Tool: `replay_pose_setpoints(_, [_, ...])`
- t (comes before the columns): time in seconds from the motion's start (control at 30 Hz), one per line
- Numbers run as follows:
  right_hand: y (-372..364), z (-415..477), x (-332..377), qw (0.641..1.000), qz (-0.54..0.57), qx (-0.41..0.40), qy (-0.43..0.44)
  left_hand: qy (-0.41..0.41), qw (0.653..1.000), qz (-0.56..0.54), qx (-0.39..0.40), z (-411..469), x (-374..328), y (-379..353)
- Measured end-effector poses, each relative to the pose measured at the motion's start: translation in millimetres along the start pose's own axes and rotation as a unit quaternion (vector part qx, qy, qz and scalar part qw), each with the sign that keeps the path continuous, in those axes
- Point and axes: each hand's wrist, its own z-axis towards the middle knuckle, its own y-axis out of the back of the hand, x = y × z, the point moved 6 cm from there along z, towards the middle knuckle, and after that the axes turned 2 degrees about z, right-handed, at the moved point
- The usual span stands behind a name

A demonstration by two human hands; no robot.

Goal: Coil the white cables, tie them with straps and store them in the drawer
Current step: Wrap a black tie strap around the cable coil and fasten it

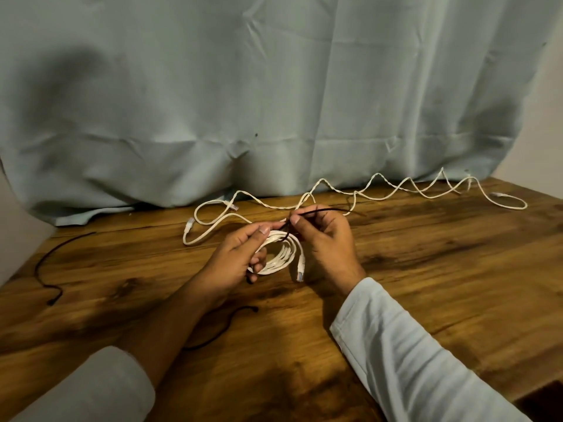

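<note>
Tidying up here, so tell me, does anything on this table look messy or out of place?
Yes: uncoiled white cable zigzags, kinked and twisted, along the curtain, and a loose black strap lies at the table's left edge.

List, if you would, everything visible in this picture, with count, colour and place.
coiled cable: one, white, held between both hands over the table
loose cable: one or two (tangled, unclear), white, along the table's back edge
held strap: one, black, crossing the top of the coiled cable
spare straps: two, black, on the table at far left and by the left forearm
table: one, brown wood
cloth: one, pale green, hanging behind the table
sleeves: two, white
left hand: grips the coiled cable
right hand: fingers pinch the held strap
</note>
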Motion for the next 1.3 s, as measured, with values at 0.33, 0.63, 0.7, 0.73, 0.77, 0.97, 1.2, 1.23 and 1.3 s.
replay_pose_setpoints(0.33, [0, -3, -9, 0.998, 0.006, -0.065, -0.01, 0.016, 0.999, -0.03, 0.032, -4, -6, -9])
replay_pose_setpoints(0.63, [2, -7, -1, 0.994, -0.017, -0.107, 0.01, 0.008, 0.999, -0.028, 0.033, -8, -7, -23])
replay_pose_setpoints(0.7, [1, -7, 1, 0.994, -0.039, -0.097, 0.033, 0.001, 1.0, -0.014, 0.025, -9, -7, -23])
replay_pose_setpoints(0.73, [0, -7, 1, 0.993, -0.049, -0.096, 0.042, -0.003, 1.0, -0.004, 0.022, -9, -7, -24])
replay_pose_setpoints(0.77, [0, -6, 2, 0.992, -0.056, -0.097, 0.049, -0.009, 1.0, 0.009, 0.02, -9, -8, -24])
replay_pose_setpoints(0.97, [-1, -5, 1, 0.989, -0.088, -0.092, 0.08, -0.064, 0.983, 0.173, -0.021, -10, -10, -20])
replay_pose_setpoints(1.2, [-1, -5, -1, 0.991, -0.08, -0.084, 0.063, -0.138, 0.927, 0.345, -0.05, -18, -25, -30])
replay_pose_setpoints(1.23, [-2, -5, -1, 0.994, -0.065, -0.079, 0.046, -0.143, 0.919, 0.364, -0.056, -16, -25, -27])
replay_pose_setpoints(1.3, [-1, -6, 1, 0.997, -0.035, -0.073, 0.018, -0.156, 0.911, 0.377, -0.068, -15, -25, -23])
